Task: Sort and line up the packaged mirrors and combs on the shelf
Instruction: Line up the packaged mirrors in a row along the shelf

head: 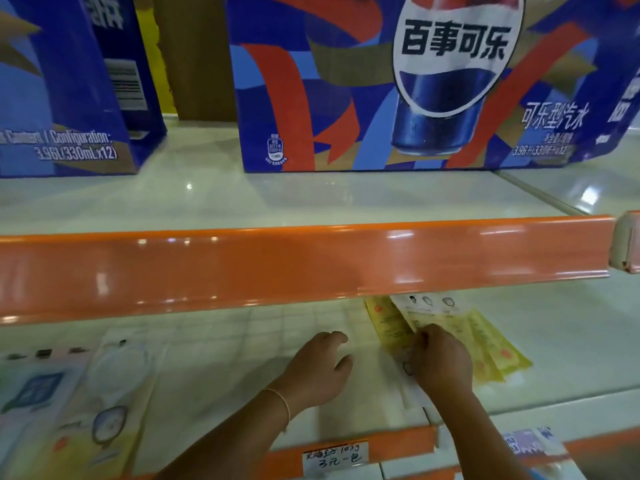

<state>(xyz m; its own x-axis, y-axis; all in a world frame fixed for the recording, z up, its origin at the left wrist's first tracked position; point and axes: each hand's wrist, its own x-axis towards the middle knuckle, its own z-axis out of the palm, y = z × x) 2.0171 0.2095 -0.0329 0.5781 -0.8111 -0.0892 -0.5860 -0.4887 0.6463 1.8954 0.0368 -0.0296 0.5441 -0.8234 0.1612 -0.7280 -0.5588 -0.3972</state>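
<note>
On the lower shelf [571, 341] lies a fanned pile of flat yellow packets [491, 355] with a white-backed packet [426, 304] on top, partly under the orange rail. My right hand [441, 362] rests on this pile with its fingers curled onto the packets' left edge. My left hand [318, 368] lies flat beside it on a clear packaged item [242, 341], fingers relaxed. At the left are packaged round mirrors [110, 403] in clear wrappers. I cannot make out any combs.
An orange shelf rail [311, 261] crosses just above my hands. The upper shelf holds large blue cola cartons [398, 81] and another at the left [69, 98]. A handwritten price label [332, 457] is on the lower rail. More packets [533, 445] sit below right.
</note>
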